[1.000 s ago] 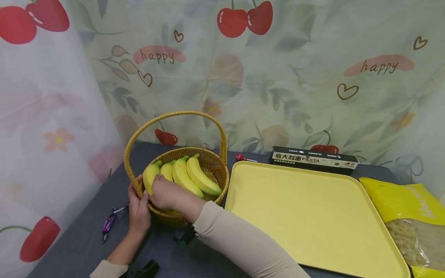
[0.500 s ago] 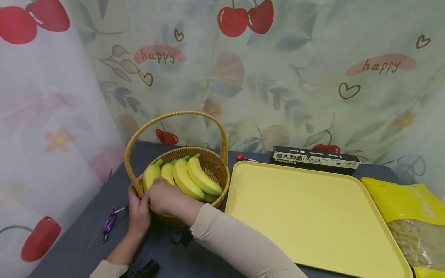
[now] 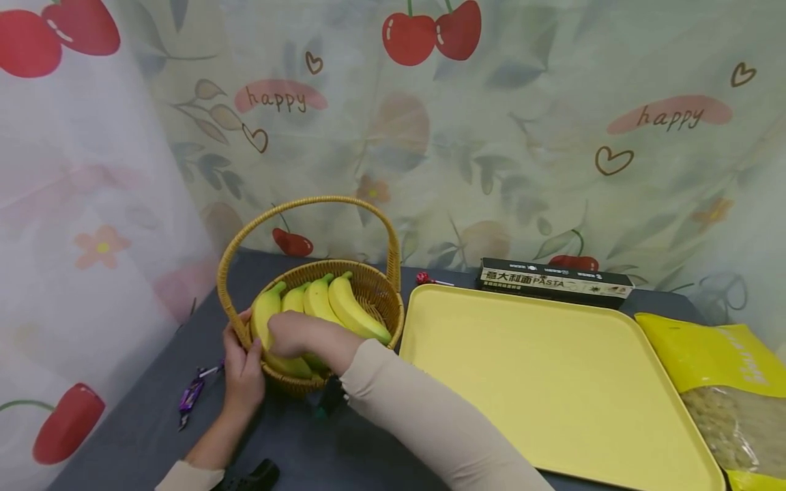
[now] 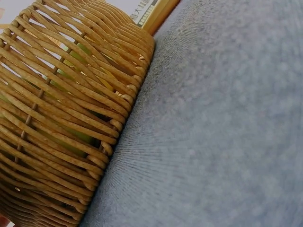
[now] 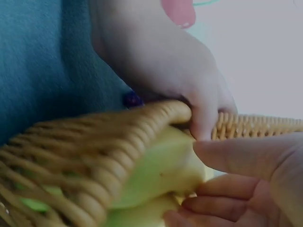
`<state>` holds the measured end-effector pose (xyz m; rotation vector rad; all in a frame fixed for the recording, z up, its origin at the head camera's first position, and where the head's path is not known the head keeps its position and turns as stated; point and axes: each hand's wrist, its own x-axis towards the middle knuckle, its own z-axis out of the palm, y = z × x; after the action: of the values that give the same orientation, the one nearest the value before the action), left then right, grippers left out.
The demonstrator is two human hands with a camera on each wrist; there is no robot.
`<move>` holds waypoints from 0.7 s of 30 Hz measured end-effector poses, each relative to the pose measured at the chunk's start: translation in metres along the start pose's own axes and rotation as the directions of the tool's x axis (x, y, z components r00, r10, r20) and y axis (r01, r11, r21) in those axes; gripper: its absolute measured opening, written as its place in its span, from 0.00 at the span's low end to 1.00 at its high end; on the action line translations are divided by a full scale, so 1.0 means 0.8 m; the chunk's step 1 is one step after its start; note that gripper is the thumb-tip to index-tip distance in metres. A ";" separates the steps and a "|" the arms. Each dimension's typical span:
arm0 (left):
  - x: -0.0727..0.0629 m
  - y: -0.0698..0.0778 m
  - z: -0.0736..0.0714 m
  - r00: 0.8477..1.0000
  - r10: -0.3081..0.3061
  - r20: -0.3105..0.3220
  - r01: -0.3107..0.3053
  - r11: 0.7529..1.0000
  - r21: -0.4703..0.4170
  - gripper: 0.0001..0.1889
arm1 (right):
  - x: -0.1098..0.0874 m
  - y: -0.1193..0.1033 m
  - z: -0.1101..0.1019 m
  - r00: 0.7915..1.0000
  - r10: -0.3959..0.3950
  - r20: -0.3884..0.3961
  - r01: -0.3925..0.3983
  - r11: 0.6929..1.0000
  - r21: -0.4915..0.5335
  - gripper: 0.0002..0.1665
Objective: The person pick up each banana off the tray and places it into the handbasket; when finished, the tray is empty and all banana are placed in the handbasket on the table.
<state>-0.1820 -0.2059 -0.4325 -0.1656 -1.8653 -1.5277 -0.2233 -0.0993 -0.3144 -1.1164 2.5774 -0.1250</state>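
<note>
In the head view a wicker basket (image 3: 393, 300) with a tall arched handle holds several bananas (image 3: 354, 310). My left hand (image 3: 244, 374) grips the basket's left side, where the handle meets the rim. Reaching into the basket, my right hand (image 3: 302, 333) is at the leftmost banana (image 3: 267, 310) and covers part of it. The right wrist view shows the thumb and loosely bent fingers of the right hand (image 5: 246, 184) around the edge of a banana (image 5: 161, 172), with a gap between thumb and fingers. The left wrist view shows the woven basket wall (image 4: 71, 109).
Right of the basket lies a yellow tray (image 3: 528, 368). Behind it are a black pasta box (image 3: 555, 283) and a red-wrapped lollipop (image 3: 424, 278). A yellow bag (image 3: 718, 361) lies at the right. A purple-wrapped lollipop (image 3: 192, 395) lies left of the basket.
My right hand has shifted slightly within the basket, and more of the leftmost banana's lower part shows below it. My left hand and the basket have stayed in place.
</note>
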 end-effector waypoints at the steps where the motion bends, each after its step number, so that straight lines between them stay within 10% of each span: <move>1: 0.000 -0.001 0.000 1.000 -0.001 0.002 0.001 1.000 -0.004 0.22 | 0.000 0.003 -0.003 1.000 -0.009 0.014 0.009 1.000 0.015 0.07; 21: 0.000 -0.001 -0.002 1.000 0.019 0.014 -0.018 0.999 -0.030 0.22 | -0.001 0.007 0.002 0.998 -0.012 -0.055 0.016 0.998 0.069 0.09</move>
<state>-0.1817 -0.2073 -0.4331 -0.2076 -1.8481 -1.5464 -0.2260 -0.0946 -0.3171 -1.1206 2.5925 -0.2497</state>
